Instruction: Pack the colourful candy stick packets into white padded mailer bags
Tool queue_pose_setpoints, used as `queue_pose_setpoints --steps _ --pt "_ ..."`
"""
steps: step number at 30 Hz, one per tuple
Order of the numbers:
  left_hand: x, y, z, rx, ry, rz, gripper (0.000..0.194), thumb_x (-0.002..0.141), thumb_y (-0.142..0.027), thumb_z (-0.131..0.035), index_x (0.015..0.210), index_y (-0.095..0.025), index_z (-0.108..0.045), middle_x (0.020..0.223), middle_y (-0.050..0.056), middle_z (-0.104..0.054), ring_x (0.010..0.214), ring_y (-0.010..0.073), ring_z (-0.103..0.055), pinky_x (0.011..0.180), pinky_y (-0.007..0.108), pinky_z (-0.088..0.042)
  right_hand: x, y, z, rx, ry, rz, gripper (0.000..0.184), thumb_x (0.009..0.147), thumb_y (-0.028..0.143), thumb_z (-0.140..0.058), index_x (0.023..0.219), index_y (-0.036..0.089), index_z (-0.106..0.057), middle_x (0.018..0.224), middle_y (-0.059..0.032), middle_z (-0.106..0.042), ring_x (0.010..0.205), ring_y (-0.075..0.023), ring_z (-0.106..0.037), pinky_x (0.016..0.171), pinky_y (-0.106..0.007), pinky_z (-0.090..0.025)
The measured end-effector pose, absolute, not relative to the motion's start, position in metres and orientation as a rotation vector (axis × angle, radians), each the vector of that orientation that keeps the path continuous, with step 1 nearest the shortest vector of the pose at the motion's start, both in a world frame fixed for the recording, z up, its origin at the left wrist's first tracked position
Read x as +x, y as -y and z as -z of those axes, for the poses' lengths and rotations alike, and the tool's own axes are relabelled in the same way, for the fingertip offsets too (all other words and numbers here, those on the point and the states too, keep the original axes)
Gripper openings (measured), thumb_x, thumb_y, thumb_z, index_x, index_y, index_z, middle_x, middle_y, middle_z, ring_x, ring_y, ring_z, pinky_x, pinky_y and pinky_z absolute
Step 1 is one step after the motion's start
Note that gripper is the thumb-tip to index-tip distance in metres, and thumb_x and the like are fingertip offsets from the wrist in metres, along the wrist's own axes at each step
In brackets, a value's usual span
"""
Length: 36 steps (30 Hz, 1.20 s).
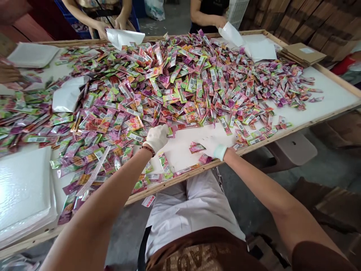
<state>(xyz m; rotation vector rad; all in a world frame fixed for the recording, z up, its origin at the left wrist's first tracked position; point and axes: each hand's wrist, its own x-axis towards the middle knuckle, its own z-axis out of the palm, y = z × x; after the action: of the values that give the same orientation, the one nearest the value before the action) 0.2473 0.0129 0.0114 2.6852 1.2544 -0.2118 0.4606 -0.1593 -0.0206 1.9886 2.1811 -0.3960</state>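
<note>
A big heap of small colourful sachets (175, 86) covers a white table (332, 98) with a wooden rim. My left hand (156, 137), in a white glove with a bead bracelet at the wrist, is curled closed at the near edge of the heap, touching sachets; what it grips is hidden. My right hand (216, 146), also gloved, lies flat on the bare tabletop with fingers spread. It touches a few pink sachets (196, 147) beside it.
Stacks of white pouches lie at the near left (24, 188), far left (32, 54) and on the heap (67, 94). Two other people across the table hold white pouches (124, 37) (231, 33). Cardboard (304, 52) at far right, a stool (293, 150) under the table.
</note>
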Motion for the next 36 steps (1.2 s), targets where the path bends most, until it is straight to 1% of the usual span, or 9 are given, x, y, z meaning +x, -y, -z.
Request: queue_pose_setpoints --steps 4,9,15,17,20,25,30,33,36 --pt "0.258 -0.027 -0.007 2.615 -1.342 0.196 0.037 0.078 -0.031 -0.065 0.112 -0.017 -0.065 0.111 0.018 -0.072 0.105 0.0343 -0.069 0.081 0.037 -0.053 0.455 0.154 0.025 2.044 -2.145 0.416 0.052 0.087 0.024 -0.066 0.138 0.020 -0.059 0.127 -0.0141 -0.066 0.114 -0.0330 -0.061 0.097 -0.046 -0.044" --pt "0.257 -0.043 -0.009 2.531 -1.310 0.253 0.032 0.071 -0.034 -0.068 0.098 -0.018 -0.070 0.100 0.015 -0.073 0.095 0.0326 -0.069 0.073 0.034 -0.052 0.452 0.150 0.012 2.098 -2.170 0.347 0.038 0.082 0.018 -0.066 0.119 0.016 -0.070 0.120 -0.0172 -0.066 0.112 -0.0337 -0.059 0.096 -0.046 -0.045" --pt "0.237 -0.047 -0.025 2.603 -1.300 -0.121 0.029 0.075 -0.041 -0.064 0.089 -0.015 -0.067 0.090 0.010 -0.068 0.080 0.0242 -0.065 0.064 0.030 -0.047 0.449 0.107 0.001 2.289 -2.180 0.323 0.039 0.096 0.037 -0.063 0.130 0.017 -0.060 0.130 -0.0121 -0.061 0.115 -0.0262 -0.060 0.099 -0.047 -0.050" --pt "0.235 -0.038 -0.028 2.620 -1.271 0.013 0.028 0.077 -0.040 -0.064 0.091 -0.016 -0.066 0.086 0.010 -0.068 0.079 0.0241 -0.065 0.064 0.029 -0.046 0.447 0.088 0.001 2.308 -2.162 0.316 0.038 0.098 0.039 -0.061 0.130 0.018 -0.059 0.131 -0.0105 -0.060 0.113 -0.0236 -0.062 0.096 -0.046 -0.054" --pt "0.239 -0.018 -0.020 2.678 -1.199 0.245 0.030 0.080 -0.034 -0.062 0.103 -0.017 -0.068 0.101 0.013 -0.071 0.092 0.0285 -0.068 0.072 0.032 -0.048 0.445 0.071 0.005 2.330 -2.105 0.326 0.039 0.098 0.039 -0.062 0.129 0.017 -0.059 0.130 -0.0102 -0.060 0.111 -0.0232 -0.063 0.094 -0.045 -0.055" --pt "0.240 0.005 0.007 2.854 -1.089 0.343 0.046 0.081 -0.014 -0.055 0.127 -0.016 -0.061 0.120 0.018 -0.067 0.105 0.0320 -0.066 0.087 0.040 -0.046 0.448 0.074 0.010 2.326 -2.014 0.342 0.036 0.091 0.029 -0.067 0.122 0.011 -0.063 0.122 -0.0175 -0.063 0.114 -0.0296 -0.057 0.096 -0.044 -0.046" --pt "0.229 0.000 0.015 2.892 -1.013 0.039 0.031 0.076 -0.021 -0.063 0.107 -0.020 -0.067 0.099 0.013 -0.072 0.105 0.0326 -0.063 0.096 0.044 -0.040 0.449 0.090 0.002 2.282 -2.061 0.304 0.039 0.083 0.023 -0.067 0.120 0.008 -0.066 0.129 -0.0219 -0.059 0.120 -0.0344 -0.049 0.097 -0.043 -0.037" --pt "0.219 -0.010 0.004 2.624 -1.219 -0.258 0.022 0.075 -0.028 -0.064 0.096 -0.019 -0.064 0.084 0.009 -0.069 0.084 0.0266 -0.063 0.080 0.038 -0.045 0.453 0.102 -0.005 2.315 -2.135 0.318 0.042 0.086 0.023 -0.064 0.127 0.012 -0.063 0.128 -0.0169 -0.063 0.118 -0.0319 -0.052 0.097 -0.041 -0.037" --pt "0.209 -0.015 -0.015 2.259 -1.218 -0.475 0.019 0.073 -0.031 -0.065 0.086 -0.018 -0.058 0.075 0.002 -0.061 0.068 0.0174 -0.055 0.065 0.029 -0.042 0.466 0.122 -0.015 2.410 -2.264 0.544 0.040 0.091 0.022 -0.059 0.130 0.017 -0.061 0.119 -0.0105 -0.070 0.108 -0.0272 -0.060 0.092 -0.036 -0.042"
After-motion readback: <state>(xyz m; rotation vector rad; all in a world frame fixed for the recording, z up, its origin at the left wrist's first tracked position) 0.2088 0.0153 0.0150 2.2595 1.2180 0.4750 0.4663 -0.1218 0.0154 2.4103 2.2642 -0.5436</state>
